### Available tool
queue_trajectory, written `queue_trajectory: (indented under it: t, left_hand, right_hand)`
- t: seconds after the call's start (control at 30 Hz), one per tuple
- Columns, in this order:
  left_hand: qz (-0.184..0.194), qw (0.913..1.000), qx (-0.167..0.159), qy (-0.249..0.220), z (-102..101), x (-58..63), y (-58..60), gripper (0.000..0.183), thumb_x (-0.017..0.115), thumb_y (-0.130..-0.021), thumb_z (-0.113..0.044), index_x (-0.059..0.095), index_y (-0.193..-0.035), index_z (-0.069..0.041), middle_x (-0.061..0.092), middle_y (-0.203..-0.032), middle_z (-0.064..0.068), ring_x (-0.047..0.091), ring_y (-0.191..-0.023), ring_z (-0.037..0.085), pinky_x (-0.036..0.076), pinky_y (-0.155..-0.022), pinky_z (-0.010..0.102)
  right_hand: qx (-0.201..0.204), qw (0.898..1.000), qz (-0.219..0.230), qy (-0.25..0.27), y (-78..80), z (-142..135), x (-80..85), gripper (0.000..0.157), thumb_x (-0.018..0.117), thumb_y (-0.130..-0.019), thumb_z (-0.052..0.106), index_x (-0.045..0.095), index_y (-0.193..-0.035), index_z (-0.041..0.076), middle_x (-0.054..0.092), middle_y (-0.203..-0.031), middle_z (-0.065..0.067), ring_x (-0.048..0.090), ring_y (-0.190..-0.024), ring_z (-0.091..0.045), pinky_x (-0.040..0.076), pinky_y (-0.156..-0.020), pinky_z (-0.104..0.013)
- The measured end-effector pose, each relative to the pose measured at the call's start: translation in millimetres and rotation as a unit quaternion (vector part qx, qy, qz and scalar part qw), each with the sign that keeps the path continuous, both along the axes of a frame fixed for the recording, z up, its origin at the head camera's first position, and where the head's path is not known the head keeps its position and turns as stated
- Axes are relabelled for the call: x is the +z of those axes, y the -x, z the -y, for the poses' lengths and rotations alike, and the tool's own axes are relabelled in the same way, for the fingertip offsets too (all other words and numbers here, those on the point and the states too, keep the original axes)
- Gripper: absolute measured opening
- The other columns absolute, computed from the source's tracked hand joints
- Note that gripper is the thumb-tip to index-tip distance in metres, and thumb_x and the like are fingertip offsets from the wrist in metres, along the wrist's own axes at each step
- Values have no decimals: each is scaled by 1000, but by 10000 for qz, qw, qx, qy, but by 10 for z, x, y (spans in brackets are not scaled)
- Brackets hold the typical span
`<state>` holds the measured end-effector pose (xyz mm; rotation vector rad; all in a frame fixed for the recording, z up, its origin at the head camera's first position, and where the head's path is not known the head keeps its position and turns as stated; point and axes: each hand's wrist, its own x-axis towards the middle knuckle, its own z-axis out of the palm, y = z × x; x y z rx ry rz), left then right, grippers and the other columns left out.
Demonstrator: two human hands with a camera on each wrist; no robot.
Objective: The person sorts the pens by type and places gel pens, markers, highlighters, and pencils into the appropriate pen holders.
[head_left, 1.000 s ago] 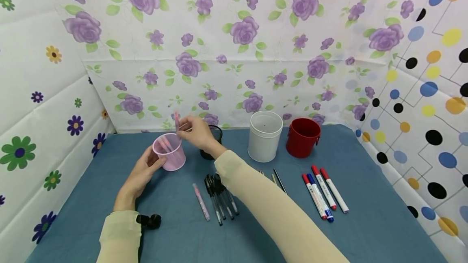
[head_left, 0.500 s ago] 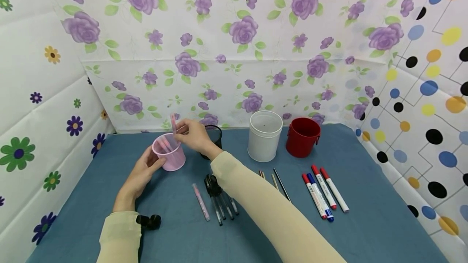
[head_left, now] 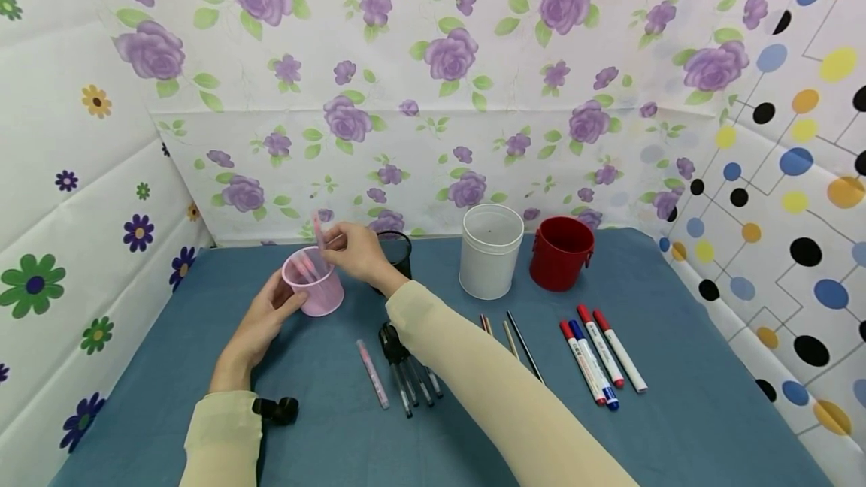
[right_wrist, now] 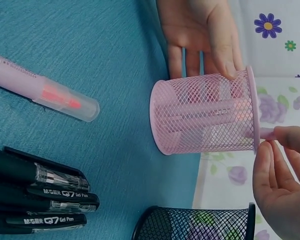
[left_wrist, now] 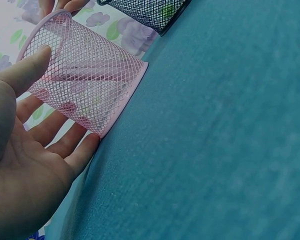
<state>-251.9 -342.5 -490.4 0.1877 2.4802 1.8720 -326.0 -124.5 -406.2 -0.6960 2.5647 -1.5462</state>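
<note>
My left hand [head_left: 255,328] holds a pink mesh pen cup [head_left: 323,293] upright on the cloth, with the thumb near its rim and the fingers around the far side. Several pink highlighters stand inside, seen through the mesh in the right wrist view. Over the cup's right rim, my right hand [head_left: 361,252] pinches another pink highlighter [head_left: 318,228], its lower end in the cup's mouth. One more pink highlighter [head_left: 373,374] lies on the cloth in front. Beside it lie several black gel pens [right_wrist: 45,197], partly covered by the right sleeve in the head view.
A black mesh cup [head_left: 395,250] stands behind my right wrist. Farther right are a white cup [head_left: 487,265] and a red cup [head_left: 558,265]. Red and blue markers [head_left: 595,363] and thin sticks [head_left: 524,344] lie on the blue cloth. A small black object [head_left: 277,410] sits by the left sleeve.
My right hand has shifted slightly left and down, bringing the pinched highlighter from the cup's right edge over its mouth and lower. The left hand and the cup stay in place.
</note>
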Motion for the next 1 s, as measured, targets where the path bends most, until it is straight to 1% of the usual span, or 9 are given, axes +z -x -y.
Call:
queue_trajectory:
  t: [0.1, 0.3, 0.37, 0.47, 0.53, 0.73, 0.83, 0.93, 1.0]
  left_hand:
    - [-26, 10000, -7, 64, -3, 7, 1, 80, 62, -110, -36, 16, -172, -19, 30, -172, 15, 30, -157, 35, 29, -125, 55]
    - [-24, 10000, -30, 6, -4, 13, -2, 80, 62, -110, -36, 15, -173, -20, 29, -173, 14, 28, -158, 36, 25, -125, 61]
    - [-11, 10000, -22, 21, -2, 13, -5, 80, 62, -110, -36, 15, -173, -19, 29, -172, 14, 29, -158, 35, 28, -126, 55]
    - [2, 10000, -9, 40, 1, 13, -6, 80, 62, -110, -36, 16, -172, -19, 31, -172, 15, 31, -157, 35, 35, -123, 37]
    - [3, 10000, -6, 46, -1, 14, -5, 80, 62, -109, -36, 16, -172, -19, 31, -171, 15, 31, -156, 34, 36, -121, 34]
    - [8, 10000, 14, 4, -7, 8, 11, 82, 63, -109, -36, 15, -172, -19, 30, -171, 16, 30, -157, 35, 27, -126, 59]
    - [1, 10000, 38, 18, -4, -6, 16, 81, 64, -109, -37, 16, -172, -18, 32, -170, 16, 31, -156, 35, 33, -125, 40]
    - [-30, 10000, 55, 19, -2, -22, 16, 81, 63, -109, -37, 17, -172, -16, 34, -168, 17, 34, -153, 33, 39, -111, 16]
    - [-53, 10000, 65, 2, -2, -31, 13, 80, 63, -109, -36, 18, -172, -15, 36, -167, 18, 36, -151, 31, 39, -102, 8]
  right_hand:
    - [26, 10000, 15, 31, -10, -12, 4, 19, 73, -102, 11, 74, -121, 6, 76, -110, -6, 71, -98, -13, 57, -77, -20]
    - [85, 9999, 31, 80, -23, -31, 11, 22, 71, -102, 9, 74, -123, 4, 76, -111, -6, 71, -97, -12, 57, -78, -21]
    - [116, 9999, 13, 58, -30, -42, 13, 21, 71, -103, 11, 74, -123, 5, 76, -111, -6, 71, -97, -12, 57, -79, -22]
    - [188, 9998, -25, 21, -39, -70, 20, 20, 70, -104, 13, 74, -123, 8, 76, -112, -4, 71, -98, -11, 57, -80, -22]
    - [264, 9996, -72, -6, -50, -109, 36, 22, 70, -104, 14, 73, -125, 9, 76, -114, -4, 71, -100, -12, 57, -81, -23]
    - [420, 9985, -340, -89, -66, -275, 111, 22, 70, -104, 15, 73, -126, 11, 75, -116, -3, 71, -105, -18, 57, -87, -24]
    - [487, 9974, -511, -130, -78, -366, 149, 21, 71, -104, 14, 72, -124, 12, 75, -116, -4, 71, -107, -21, 57, -91, -24]
    - [529, 9963, -632, -250, -109, -459, 179, 21, 72, -103, 15, 72, -124, 12, 74, -116, -4, 71, -106, -20, 56, -91, -24]
    - [563, 9954, -693, -360, -140, -520, 195, 22, 72, -103, 16, 72, -125, 12, 74, -115, -5, 70, -104, -19, 56, -89, -26]
